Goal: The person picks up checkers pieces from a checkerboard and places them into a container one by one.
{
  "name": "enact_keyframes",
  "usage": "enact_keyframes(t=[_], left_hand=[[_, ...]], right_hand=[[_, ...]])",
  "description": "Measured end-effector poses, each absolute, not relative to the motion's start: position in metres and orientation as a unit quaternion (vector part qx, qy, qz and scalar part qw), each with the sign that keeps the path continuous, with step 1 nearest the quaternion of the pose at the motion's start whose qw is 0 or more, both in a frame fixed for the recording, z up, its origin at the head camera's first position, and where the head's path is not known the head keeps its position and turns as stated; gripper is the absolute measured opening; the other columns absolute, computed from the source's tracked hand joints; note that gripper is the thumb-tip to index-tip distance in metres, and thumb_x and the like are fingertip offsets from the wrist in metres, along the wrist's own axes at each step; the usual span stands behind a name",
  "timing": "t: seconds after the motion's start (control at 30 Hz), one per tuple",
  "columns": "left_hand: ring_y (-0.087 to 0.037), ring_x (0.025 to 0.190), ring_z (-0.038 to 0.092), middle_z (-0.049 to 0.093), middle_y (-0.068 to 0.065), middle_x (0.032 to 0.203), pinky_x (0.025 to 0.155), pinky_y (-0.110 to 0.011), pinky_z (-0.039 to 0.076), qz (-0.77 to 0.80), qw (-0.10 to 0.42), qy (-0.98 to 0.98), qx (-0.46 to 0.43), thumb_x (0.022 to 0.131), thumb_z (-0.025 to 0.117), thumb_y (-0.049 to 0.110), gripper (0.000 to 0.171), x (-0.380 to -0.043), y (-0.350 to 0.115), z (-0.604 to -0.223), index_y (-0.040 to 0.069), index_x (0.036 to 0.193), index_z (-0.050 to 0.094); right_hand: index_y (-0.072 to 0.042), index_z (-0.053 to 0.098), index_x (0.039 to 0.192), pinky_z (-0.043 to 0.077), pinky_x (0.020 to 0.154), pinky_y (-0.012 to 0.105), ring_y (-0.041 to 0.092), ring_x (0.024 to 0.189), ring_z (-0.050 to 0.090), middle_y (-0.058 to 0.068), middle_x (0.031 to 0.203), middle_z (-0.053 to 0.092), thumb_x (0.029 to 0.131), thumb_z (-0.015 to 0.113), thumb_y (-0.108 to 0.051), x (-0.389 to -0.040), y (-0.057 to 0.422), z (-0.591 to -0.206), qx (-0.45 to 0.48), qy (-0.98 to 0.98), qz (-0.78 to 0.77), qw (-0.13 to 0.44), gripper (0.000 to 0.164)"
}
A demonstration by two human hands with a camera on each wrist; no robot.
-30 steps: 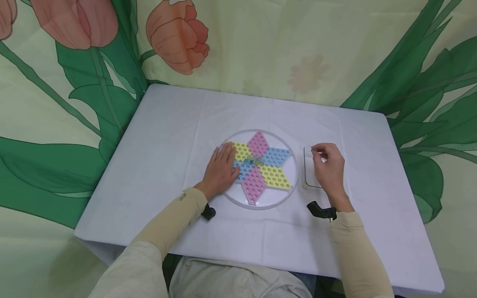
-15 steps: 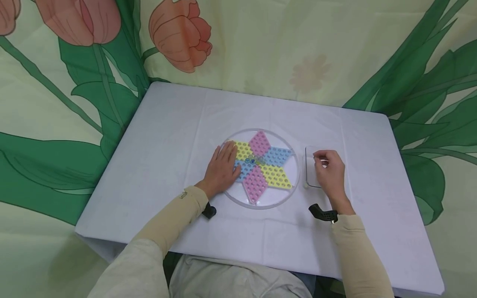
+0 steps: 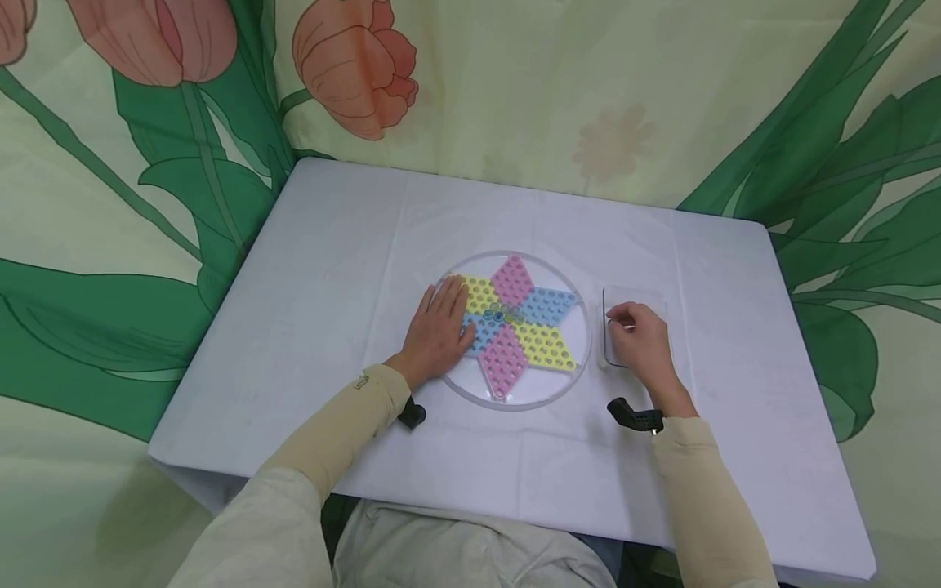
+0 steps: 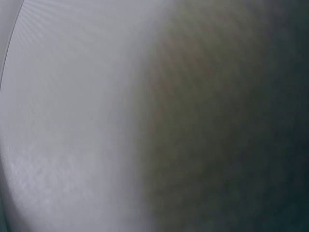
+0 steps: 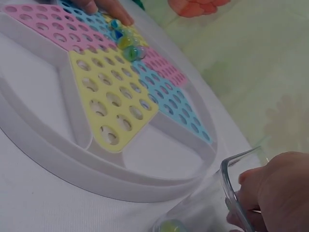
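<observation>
A round game board [image 3: 507, 407] has a six-pointed star of pink, yellow and blue perforated sections. Several glass marbles [image 5: 126, 41] cluster at its centre. My left hand [image 3: 434, 331] rests palm down on the board's left side, fingers extended over yellow and blue sections; its wrist view is mostly blurred. To the right, a clear box [image 3: 654, 296] stands apart from the board. My right hand [image 3: 641, 343] is at this box, thumb and forefinger pinched together. A small greenish glint, apparently a marble [image 5: 228, 204], shows at those fingertips, partly hidden behind the box's rim.
Another marble [image 5: 171, 226], yellow-green, lies at the box's near left corner. Everything sits on a table with a white cloth [image 3: 331, 245]. A flower-printed curtain [image 3: 500, 90] hangs behind the table.
My right hand has shifted slightly toward me, then left, staying at the box with fingers curled. The left hand stays on the board.
</observation>
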State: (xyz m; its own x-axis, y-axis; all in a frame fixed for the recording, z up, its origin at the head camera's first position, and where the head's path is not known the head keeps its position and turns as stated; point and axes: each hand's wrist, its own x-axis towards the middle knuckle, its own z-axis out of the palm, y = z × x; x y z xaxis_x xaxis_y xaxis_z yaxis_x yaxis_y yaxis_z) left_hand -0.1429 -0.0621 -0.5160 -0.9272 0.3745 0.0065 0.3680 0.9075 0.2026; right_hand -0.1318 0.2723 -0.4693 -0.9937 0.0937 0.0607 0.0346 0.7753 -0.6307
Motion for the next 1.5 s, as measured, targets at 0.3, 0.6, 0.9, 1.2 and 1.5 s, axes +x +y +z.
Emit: enact_keyframes(t=[0.3, 0.6, 0.9, 1.2, 1.5], left_hand=[[-0.026, 0.156, 0.003, 0.009, -0.011, 0.168, 0.128, -0.043, 0.0, 0.097, 0.014, 0.977, 0.192, 0.103, 0.032, 0.042, 0.071, -0.143, -0.062, -0.514, 0.004, 0.159, 0.013], [-0.025, 0.156, 0.002, 0.007, -0.011, 0.168, 0.128, -0.042, -0.002, 0.091, 0.023, 0.978, 0.186, 0.103, 0.033, 0.042, 0.071, -0.143, -0.062, -0.515, 0.005, 0.159, 0.011], [-0.026, 0.156, 0.003, 0.008, -0.011, 0.168, 0.128, -0.042, -0.001, 0.09, 0.013, 0.978, 0.19, 0.103, 0.033, 0.042, 0.071, -0.143, -0.061, -0.514, 0.004, 0.159, 0.012], [-0.025, 0.156, 0.002, 0.007, -0.011, 0.168, 0.128, -0.042, -0.002, 0.091, 0.022, 0.978, 0.188, 0.103, 0.032, 0.042, 0.071, -0.143, -0.061, -0.516, 0.005, 0.159, 0.011], [-0.025, 0.156, 0.001, 0.006, -0.01, 0.168, 0.128, -0.041, -0.003, 0.087, 0.022, 0.979, 0.185, 0.103, 0.032, 0.042, 0.071, -0.144, -0.061, -0.516, 0.005, 0.159, 0.01]], right_hand=[[0.005, 0.065, 0.103, 0.048, 0.076, 0.04, 0.033, 0.089, 0.055, 0.023, 0.099, 0.063, 0.089, 0.047, 0.002, -0.139, 0.274, -0.473, -0.021, -0.955, 0.295, -0.012, 0.024], [0.006, 0.064, 0.105, 0.049, 0.076, 0.043, 0.034, 0.09, 0.056, 0.024, 0.101, 0.062, 0.089, 0.048, 0.003, -0.142, 0.274, -0.472, -0.016, -0.96, 0.275, -0.046, 0.023], [0.008, 0.063, 0.109, 0.049, 0.076, 0.043, 0.034, 0.09, 0.056, 0.025, 0.105, 0.062, 0.089, 0.048, 0.003, -0.139, 0.273, -0.469, -0.01, -0.96, 0.275, -0.047, 0.025], [0.005, 0.064, 0.109, 0.05, 0.078, 0.043, 0.034, 0.094, 0.056, 0.023, 0.105, 0.061, 0.091, 0.046, 0.002, -0.137, 0.27, -0.466, -0.009, -0.96, 0.281, 0.004, 0.026], [0.003, 0.066, 0.107, 0.053, 0.082, 0.044, 0.032, 0.097, 0.059, 0.02, 0.105, 0.064, 0.093, 0.049, 0.003, -0.142, 0.261, -0.454, 0.021, -0.941, 0.317, 0.117, 0.022]])
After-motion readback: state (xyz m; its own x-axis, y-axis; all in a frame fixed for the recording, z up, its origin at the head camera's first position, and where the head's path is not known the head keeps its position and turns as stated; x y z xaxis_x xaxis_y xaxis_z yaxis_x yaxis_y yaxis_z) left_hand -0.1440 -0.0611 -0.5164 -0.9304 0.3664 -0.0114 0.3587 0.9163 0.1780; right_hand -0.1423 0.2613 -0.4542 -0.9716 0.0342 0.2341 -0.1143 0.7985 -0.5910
